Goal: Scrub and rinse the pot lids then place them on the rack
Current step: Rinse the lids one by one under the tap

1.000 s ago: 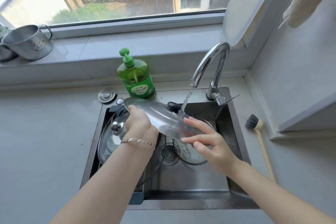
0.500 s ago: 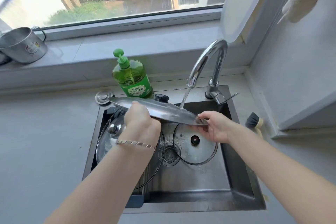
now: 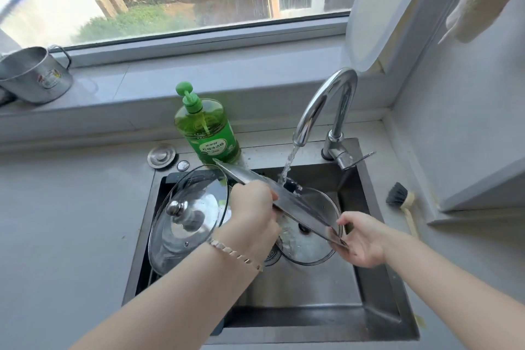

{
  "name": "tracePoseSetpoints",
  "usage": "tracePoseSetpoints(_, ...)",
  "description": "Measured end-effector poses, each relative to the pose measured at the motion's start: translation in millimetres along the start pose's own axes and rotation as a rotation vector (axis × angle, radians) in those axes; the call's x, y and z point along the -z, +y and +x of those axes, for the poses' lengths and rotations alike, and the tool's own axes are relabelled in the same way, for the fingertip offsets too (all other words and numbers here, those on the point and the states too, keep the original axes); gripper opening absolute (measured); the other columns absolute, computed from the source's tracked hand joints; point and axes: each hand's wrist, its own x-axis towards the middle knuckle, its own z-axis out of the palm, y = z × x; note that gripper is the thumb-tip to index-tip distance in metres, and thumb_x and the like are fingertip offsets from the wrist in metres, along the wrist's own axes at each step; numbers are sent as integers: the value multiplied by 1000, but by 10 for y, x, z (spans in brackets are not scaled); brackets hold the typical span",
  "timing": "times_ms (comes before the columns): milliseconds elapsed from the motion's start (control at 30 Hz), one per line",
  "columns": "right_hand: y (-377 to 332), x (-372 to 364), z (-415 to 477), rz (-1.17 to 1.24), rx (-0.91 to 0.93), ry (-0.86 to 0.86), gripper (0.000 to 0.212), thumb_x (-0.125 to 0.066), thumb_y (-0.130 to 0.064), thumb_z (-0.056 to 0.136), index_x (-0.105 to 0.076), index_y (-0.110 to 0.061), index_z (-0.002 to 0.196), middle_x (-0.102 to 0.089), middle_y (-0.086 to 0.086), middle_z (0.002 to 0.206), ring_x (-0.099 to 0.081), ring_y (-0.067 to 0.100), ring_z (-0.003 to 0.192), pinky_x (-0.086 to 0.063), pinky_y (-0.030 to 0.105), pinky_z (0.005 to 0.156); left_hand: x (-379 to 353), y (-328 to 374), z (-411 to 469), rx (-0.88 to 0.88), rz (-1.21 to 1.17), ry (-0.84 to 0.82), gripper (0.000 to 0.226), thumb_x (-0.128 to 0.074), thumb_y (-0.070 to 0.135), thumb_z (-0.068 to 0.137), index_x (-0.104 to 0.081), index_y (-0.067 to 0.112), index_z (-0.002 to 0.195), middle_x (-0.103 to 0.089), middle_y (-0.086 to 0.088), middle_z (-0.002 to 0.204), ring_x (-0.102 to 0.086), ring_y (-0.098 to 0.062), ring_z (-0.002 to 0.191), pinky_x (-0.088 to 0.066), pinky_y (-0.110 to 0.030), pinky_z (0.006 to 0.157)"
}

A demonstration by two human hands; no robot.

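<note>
A steel pot lid [image 3: 295, 202] is held edge-on over the sink, tilted down to the right, under the running water [image 3: 288, 162] from the tap. My left hand [image 3: 252, 213] grips its middle from the left. My right hand [image 3: 359, 239] holds its lower right rim. A large glass lid with a metal knob [image 3: 187, 216] leans against the sink's left side. A smaller glass lid [image 3: 309, 241] lies on the sink floor beneath the held lid.
The steel sink [image 3: 377, 318] sits in a grey counter. A green soap bottle [image 3: 207, 128] stands behind it, beside a drain stopper [image 3: 162, 155]. The tap [image 3: 326, 105] arches at the back right. A dish brush [image 3: 403, 204] lies to the right. A metal pot [image 3: 34, 77] rests on the windowsill.
The steel lid has turned from face-up to edge-on and tilted down to the right. My right hand dropped from its surface to its lower rim. The water keeps running.
</note>
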Motion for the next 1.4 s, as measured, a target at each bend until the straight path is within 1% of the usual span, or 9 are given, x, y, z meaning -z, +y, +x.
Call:
tracePoseSetpoints(100, 169, 53, 95, -105, 28, 121, 47, -46, -34, 86, -53, 4, 112, -67, 12, 68, -66, 24, 53, -51, 28, 53, 44, 0, -42, -2, 133, -58, 36, -32, -20, 71, -46, -5, 101, -44, -16, 92, -46, -28, 81, -49, -44, 80)
tracePoseSetpoints(233, 292, -46, 85, 1, 73, 167, 41, -45, -37, 92, -59, 2, 91, -67, 17, 62, -66, 30, 56, -46, 35, 57, 103, 107, -206, 27, 245, -194, 27, -25, -20, 77, -32, 4, 65, -32, -8, 71, -35, -22, 54, -39, -30, 51)
tracePoseSetpoints(433, 312, 33, 305, 136, 308, 359, 59, -63, -53, 78, -62, -5, 113, -65, 7, 111, -62, 31, 102, -47, 43, 96, 446, 206, -28, 81, 215, -106, 15, -31, -11, 79, -37, 1, 73, -36, -9, 72, -38, -21, 53, -43, -25, 47)
tracePoseSetpoints(633, 48, -142, -375, 4, 618, 517, 33, -52, -33, 93, -60, -2, 102, -57, 9, 93, -54, 23, 88, -43, 29, 77, 713, 103, 294, 59, 134, 22, 22, -42, 10, 91, -47, -1, 109, -49, -13, 105, -54, -23, 91, -48, -37, 73)
tracePoseSetpoints(867, -141, -59, -988, -409, 453, 332, 36, -46, -16, 94, -47, -13, 59, -47, 1, 49, -48, 13, 43, -41, 15, 40, 683, 265, 211, 126, -11, -11, 18, -25, -6, 96, -40, -4, 87, -53, -13, 71, -58, -21, 36, -47, -26, 31)
tracePoseSetpoints(1067, 56, -286, -1458, -1206, 586, 249, 59, -37, -65, 87, -42, -29, 133, -48, -6, 130, -46, 15, 124, -35, 29, 101, 461, 277, 17, 129, -53, -190, 36, -14, -10, 95, -31, -7, 126, -51, -26, 104, -53, -41, 110, -38, -54, 90)
tracePoseSetpoints(1167, 262, -482, -1517, -1414, 828, 173, 84, -58, -69, 68, -26, -42, 141, -49, -10, 128, -48, 11, 119, -39, 29, 102, 297, 261, -28, 145, -73, -199, 30, -16, -8, 95, -33, -4, 119, -47, -29, 125, -51, -43, 106, -37, -61, 87)
tracePoseSetpoints(1233, 302, -420, -1356, -1525, 1039, 422, 59, -59, -41, 84, -37, -38, 138, -60, -4, 116, -55, 18, 108, -44, 31, 92, 224, 256, -80, 187, -137, -276, 12, -24, -4, 98, -35, -6, 102, -50, -28, 107, -51, -41, 109, -38, -57, 93)
tracePoseSetpoints(1400, 307, -94, -1092, -864, 1218, 618, 18, -56, -8, 89, -64, -24, 87, -62, -4, 67, -53, 19, 68, -39, 13, 60, 209, 153, -175, 174, -41, -468, 42, -41, 19, 101, -33, -2, 135, -44, -32, 131, -49, -45, 121, -49, -47, 85)
